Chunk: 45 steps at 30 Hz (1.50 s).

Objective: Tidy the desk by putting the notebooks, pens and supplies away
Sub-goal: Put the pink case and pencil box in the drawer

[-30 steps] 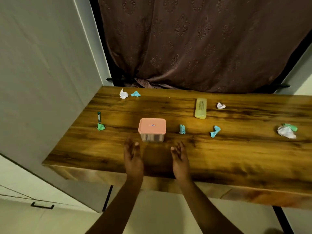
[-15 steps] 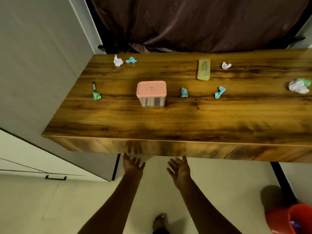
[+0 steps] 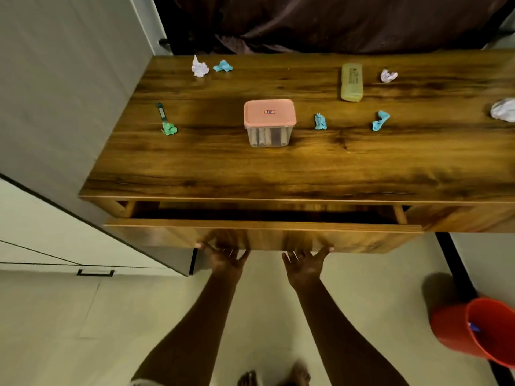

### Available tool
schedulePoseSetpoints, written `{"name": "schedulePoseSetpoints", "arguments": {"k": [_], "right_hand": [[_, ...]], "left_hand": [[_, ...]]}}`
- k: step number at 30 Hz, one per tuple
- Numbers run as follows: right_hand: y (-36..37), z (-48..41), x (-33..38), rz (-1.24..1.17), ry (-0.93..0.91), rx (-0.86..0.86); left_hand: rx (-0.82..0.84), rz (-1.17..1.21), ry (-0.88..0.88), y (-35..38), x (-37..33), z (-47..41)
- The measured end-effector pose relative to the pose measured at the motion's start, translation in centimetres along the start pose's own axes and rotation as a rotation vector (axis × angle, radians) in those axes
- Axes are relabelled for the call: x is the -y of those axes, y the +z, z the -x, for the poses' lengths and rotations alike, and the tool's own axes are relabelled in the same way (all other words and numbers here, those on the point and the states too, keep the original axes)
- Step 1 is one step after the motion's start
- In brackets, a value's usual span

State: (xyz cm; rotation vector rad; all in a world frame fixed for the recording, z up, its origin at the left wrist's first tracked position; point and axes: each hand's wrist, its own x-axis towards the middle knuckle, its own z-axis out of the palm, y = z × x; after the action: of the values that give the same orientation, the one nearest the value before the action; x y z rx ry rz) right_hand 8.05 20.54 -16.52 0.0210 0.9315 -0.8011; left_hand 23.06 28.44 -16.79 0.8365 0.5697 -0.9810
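Observation:
A wooden desk [image 3: 278, 168] carries a clear box with a pink lid [image 3: 269, 122], a yellow pencil case [image 3: 351, 82], a green pen [image 3: 161, 110] and several crumpled paper balls in blue [image 3: 320, 121], green [image 3: 169, 128] and white [image 3: 199, 67]. The desk drawer [image 3: 262, 236] stands a little way open. My left hand [image 3: 224, 256] and my right hand [image 3: 305, 260] both grip the lower edge of the drawer front, fingers hooked underneath.
A grey cabinet [image 3: 55, 93] stands against the desk's left side. A dark curtain [image 3: 334, 20] hangs behind. A red bucket [image 3: 485, 331] sits on the floor at the right. My bare feet [image 3: 278, 376] show at the bottom.
My hands dropped from the desktop to below the desk's front edge, then took hold of the drawer front. The drawer has come out a little. The view tilted down.

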Motion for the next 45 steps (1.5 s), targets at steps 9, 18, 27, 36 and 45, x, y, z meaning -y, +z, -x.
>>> {"name": "schedulePoseSetpoints", "arguments": {"k": [9, 18, 27, 36, 45], "right_hand": [[-0.7, 13.3, -1.0, 0.943, -0.846, -0.152], [2.3, 13.1, -3.0, 2.203, -1.159, -0.097], [-2.9, 17.2, -4.7, 2.251, -1.21, -0.097], [-6.3, 20.7, -6.2, 2.297, -1.115, -0.074], [5.1, 17.1, 1.0, 1.962, -1.04, 0.008]], "left_hand": [[-0.151, -1.012, 0.985, -3.4, -2.0, 10.9], [0.082, -2.117, 1.277, -3.6, -3.8, 12.9], [0.115, -2.192, 1.27, -8.8, -2.9, 16.7], [0.153, -2.139, 1.283, -12.5, -1.5, 19.7], [0.252, -1.94, 1.035, 1.4, -5.2, 17.5]]}}
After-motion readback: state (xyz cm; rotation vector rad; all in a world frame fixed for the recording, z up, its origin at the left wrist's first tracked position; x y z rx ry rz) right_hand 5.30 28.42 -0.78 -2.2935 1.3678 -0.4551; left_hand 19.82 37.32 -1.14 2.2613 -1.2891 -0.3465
